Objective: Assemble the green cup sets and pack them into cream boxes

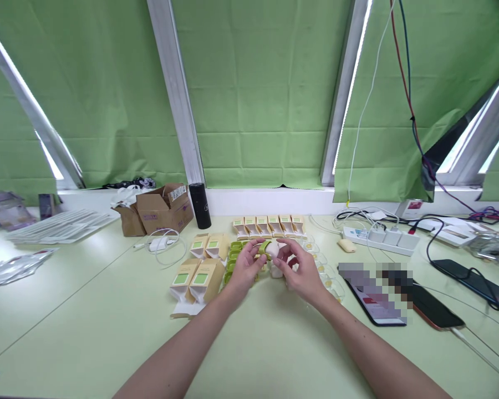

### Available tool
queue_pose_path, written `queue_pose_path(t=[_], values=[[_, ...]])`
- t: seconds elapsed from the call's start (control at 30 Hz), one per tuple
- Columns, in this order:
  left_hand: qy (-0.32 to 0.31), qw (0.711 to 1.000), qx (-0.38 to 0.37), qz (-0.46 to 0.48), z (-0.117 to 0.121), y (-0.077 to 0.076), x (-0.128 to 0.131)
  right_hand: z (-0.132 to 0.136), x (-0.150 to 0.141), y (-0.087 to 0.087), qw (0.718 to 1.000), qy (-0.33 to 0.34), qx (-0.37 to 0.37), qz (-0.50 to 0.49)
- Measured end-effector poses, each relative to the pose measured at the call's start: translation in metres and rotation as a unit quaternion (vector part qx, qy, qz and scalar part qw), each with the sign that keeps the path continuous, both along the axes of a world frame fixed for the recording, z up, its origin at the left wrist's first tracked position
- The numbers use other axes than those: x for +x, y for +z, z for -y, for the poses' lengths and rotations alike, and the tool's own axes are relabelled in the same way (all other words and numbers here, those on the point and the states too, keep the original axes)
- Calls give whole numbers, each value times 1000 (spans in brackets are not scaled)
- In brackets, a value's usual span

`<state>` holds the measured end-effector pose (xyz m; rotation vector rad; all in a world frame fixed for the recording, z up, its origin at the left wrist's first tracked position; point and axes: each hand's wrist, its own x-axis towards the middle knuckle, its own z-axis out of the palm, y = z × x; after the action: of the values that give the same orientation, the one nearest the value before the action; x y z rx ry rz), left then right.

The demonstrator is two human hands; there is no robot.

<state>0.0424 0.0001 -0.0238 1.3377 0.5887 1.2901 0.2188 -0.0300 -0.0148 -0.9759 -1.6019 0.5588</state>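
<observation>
Over the middle of the table, both my hands meet at a small rounded white item (273, 250) with a green piece (264, 247) at its left side. My left hand (245, 267) is closed on the green piece, and my right hand (301, 270) pinches the white item. Whether the two parts are joined, I cannot tell. Below them, another white item (276, 270) is partly covered by my fingers. Green cup-like pieces (234, 256) stand in rows by my left hand. Clear plastic pieces with yellow spots (326, 270) lie beyond my right hand.
Open small cartons (203, 280) stand at left, with a row of more cartons (268, 224) behind. A black cylinder (200, 206) and a cardboard box (164, 210) are at the back. Phones (372, 293), cables and a power strip (380, 241) occupy the right.
</observation>
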Motion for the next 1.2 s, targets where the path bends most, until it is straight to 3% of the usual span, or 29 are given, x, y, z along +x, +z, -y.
queue_pose_path(t=[0.13, 0.33, 0.93, 1.2], values=[[-36, 999, -37, 19, 4, 6, 0, 3, 4, 0, 987, -39, 108, 109], [-77, 996, -50, 12, 9, 11, 2, 0, 4, -6, 966, -40, 179, 185], [4, 996, 50, -67, 11, -2, 7, -2, 3, -15, 921, -106, 238, 291], [54, 995, 60, -59, 10, -6, 11, -1, 1, -16, 887, -135, 308, 315]])
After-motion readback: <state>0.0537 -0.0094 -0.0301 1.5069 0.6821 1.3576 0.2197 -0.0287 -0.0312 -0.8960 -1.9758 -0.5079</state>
